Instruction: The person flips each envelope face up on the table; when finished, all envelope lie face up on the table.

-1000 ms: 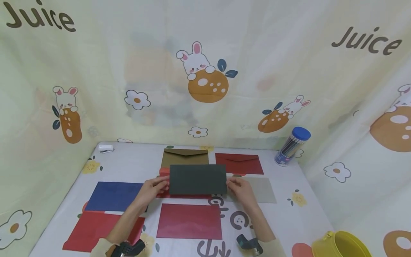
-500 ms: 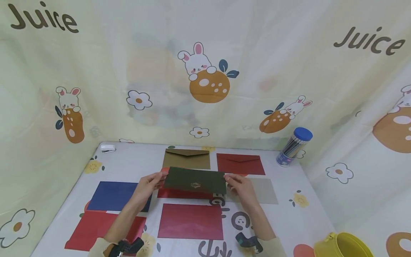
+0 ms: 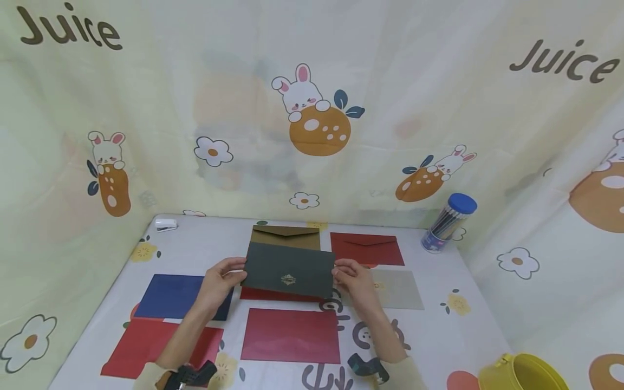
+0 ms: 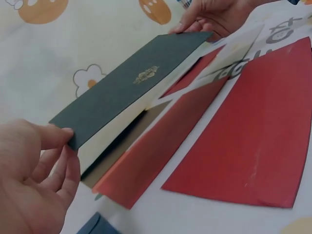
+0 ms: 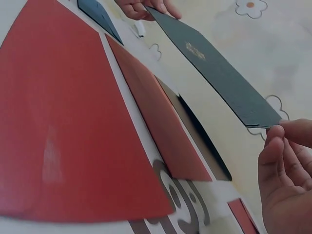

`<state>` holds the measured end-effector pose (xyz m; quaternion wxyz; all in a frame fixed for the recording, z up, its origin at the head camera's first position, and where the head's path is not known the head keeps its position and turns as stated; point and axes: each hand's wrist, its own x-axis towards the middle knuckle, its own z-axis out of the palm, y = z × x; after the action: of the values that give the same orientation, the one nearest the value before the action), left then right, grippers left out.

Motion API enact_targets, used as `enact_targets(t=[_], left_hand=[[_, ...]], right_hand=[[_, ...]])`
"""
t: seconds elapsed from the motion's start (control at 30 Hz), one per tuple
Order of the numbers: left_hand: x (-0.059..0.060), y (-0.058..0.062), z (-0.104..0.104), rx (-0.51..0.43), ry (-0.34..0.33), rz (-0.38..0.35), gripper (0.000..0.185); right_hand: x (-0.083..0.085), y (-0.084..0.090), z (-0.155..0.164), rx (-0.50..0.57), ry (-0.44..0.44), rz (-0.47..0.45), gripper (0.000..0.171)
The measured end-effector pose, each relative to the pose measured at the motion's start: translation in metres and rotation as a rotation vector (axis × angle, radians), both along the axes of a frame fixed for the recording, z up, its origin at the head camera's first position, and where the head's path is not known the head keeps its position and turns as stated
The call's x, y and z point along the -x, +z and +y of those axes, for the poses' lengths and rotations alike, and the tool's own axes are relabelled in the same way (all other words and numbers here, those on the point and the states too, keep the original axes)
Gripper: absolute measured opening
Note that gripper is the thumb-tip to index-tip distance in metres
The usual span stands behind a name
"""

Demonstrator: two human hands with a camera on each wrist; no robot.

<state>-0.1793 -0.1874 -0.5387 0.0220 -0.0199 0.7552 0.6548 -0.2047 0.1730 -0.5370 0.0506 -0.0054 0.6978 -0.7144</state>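
Observation:
Both hands hold a dark green envelope by its two short ends, raised over the middle of the table and slightly slanted. Its gold emblem faces the head camera. At the left end, my left hand pinches the edge between thumb and fingers; the left wrist view shows the thumb on top. My right hand pinches the right end, with thumb and fingertips at the corner in the right wrist view. Beneath the green envelope, a red envelope is partly hidden, and a gold-brown envelope shows behind it.
Other envelopes lie flat around: dark red, grey, blue, red at left, and crimson in front. A white stapler, a blue-lidded pencil tub and a yellow bucket stand near the edges.
The green envelope has turned from a plain side, through a steep tilt, to its emblem side. Both hands have moved slightly left with it and still hold its ends.

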Motion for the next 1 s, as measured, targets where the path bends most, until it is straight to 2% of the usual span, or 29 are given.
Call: enact_targets(t=[0.23,0.43,0.6,0.73,0.87,1.0], left_hand=[[0.001,0.001,-0.017,0.047,0.067,-0.001,0.043],[0.011,0.001,-0.047,0.159,0.136,0.030,0.041],[0.022,0.001,-0.079,0.307,0.212,0.046,0.045],[0.031,0.003,-0.105,0.391,0.260,0.053,0.049],[0.034,0.004,-0.125,0.425,0.312,0.032,0.048],[0.030,0.002,-0.140,0.443,0.385,-0.032,0.047]], right_hand=[[0.007,0.003,-0.026,0.004,0.011,0.014,0.030],[0.031,0.007,-0.066,-0.019,0.043,0.015,0.025],[0.054,0.007,-0.104,-0.044,0.139,0.009,0.030],[0.068,0.003,-0.130,-0.049,0.226,-0.019,0.033],[0.073,0.000,-0.154,-0.034,0.286,-0.053,0.034],[0.071,-0.003,-0.175,-0.017,0.357,-0.096,0.036]])
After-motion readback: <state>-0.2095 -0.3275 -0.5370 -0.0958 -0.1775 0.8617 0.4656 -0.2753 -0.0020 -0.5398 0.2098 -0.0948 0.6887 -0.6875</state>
